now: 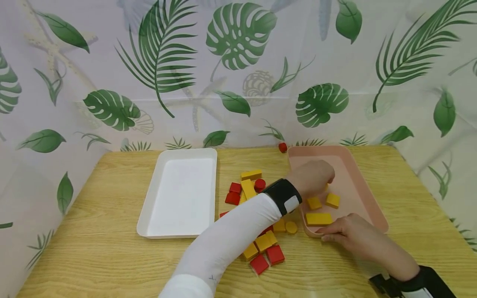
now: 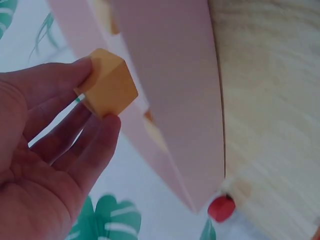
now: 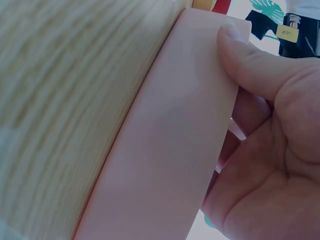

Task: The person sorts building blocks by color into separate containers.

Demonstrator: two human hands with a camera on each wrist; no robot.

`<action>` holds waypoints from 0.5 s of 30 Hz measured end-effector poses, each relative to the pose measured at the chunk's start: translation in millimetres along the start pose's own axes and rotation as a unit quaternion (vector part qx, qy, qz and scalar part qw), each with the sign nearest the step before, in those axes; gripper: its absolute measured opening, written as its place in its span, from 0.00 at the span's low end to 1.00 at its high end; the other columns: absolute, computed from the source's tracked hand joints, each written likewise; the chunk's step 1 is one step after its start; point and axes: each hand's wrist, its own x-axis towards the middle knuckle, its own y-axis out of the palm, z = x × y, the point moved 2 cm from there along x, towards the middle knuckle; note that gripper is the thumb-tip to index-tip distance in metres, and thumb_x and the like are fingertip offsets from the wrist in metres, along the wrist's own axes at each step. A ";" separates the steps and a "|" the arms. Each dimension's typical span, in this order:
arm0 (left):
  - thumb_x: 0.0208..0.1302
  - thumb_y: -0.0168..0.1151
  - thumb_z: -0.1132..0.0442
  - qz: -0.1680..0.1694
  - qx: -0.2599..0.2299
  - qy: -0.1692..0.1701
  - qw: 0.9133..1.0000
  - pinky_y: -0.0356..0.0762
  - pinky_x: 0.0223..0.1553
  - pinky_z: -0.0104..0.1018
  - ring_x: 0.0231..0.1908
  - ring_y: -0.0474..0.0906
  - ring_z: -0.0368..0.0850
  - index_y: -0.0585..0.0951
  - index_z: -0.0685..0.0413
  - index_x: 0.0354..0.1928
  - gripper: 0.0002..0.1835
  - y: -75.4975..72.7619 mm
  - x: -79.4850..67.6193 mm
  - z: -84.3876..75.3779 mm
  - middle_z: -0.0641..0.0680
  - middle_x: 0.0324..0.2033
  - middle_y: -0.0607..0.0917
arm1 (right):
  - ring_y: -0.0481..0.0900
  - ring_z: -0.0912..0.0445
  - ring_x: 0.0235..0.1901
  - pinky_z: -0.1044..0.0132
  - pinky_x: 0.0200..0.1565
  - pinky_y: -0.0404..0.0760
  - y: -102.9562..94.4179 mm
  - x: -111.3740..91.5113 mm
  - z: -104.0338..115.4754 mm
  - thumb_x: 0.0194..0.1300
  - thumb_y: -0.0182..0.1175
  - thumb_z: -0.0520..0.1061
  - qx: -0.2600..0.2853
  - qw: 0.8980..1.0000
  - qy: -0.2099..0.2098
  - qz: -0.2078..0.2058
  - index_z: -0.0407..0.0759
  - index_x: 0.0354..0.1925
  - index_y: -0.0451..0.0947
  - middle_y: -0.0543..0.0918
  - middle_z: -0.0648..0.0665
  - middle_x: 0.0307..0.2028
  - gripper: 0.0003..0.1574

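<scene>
My left hand (image 1: 312, 177) is over the pink tray (image 1: 348, 165), and its arm crosses the table in a white sleeve. In the left wrist view its thumb and fingers pinch a yellow block (image 2: 109, 82) with flat faces. My right hand (image 1: 355, 235) grips the tray's near wall, thumb outside it and the other fingers over the rim, as the right wrist view shows at the tray wall (image 3: 165, 120). Inside the tray lie a long yellow block (image 1: 318, 219) and two small yellow blocks, one on the left (image 1: 314, 203) and one on the right (image 1: 333, 200).
Red and yellow blocks lie in a loose group between the trays, partly hidden by the left arm, among them a red cylinder (image 1: 260, 185) and a red square block (image 1: 275, 254). A white tray (image 1: 179, 194) stands left. One red piece (image 1: 283, 147) lies by the back edge.
</scene>
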 end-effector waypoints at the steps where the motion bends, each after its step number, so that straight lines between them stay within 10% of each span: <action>1: 0.58 0.61 0.57 0.004 0.009 0.002 1.000 0.65 0.37 0.20 0.34 0.70 0.35 0.77 0.44 0.40 0.08 2.9 2.1 -2.6 0.41 0.34 0.76 | 0.76 0.69 0.30 0.67 0.32 0.76 0.1 0.0 0.2 0.59 0.58 0.54 0.000 1.000 -0.001 -0.002 0.57 0.38 0.84 0.81 0.62 0.31 0.11; 6: 0.61 0.57 0.58 0.007 0.072 0.014 0.997 0.64 0.34 0.21 0.32 0.70 0.36 0.74 0.45 0.38 0.05 13.9 8.6 -10.0 0.43 0.31 0.73 | 0.76 0.68 0.31 0.67 0.32 0.76 0.8 0.4 1.1 0.59 0.58 0.54 0.005 1.000 0.006 -0.004 0.58 0.38 0.84 0.82 0.62 0.32 0.11; 15: 0.62 0.56 0.60 0.003 0.036 0.001 0.999 0.64 0.32 0.22 0.31 0.69 0.36 0.76 0.44 0.36 0.02 19.4 14.8 -10.8 0.43 0.28 0.73 | 0.76 0.68 0.32 0.67 0.33 0.76 0.7 -0.7 -0.1 0.59 0.58 0.54 0.011 1.000 0.020 0.009 0.59 0.39 0.84 0.81 0.63 0.32 0.11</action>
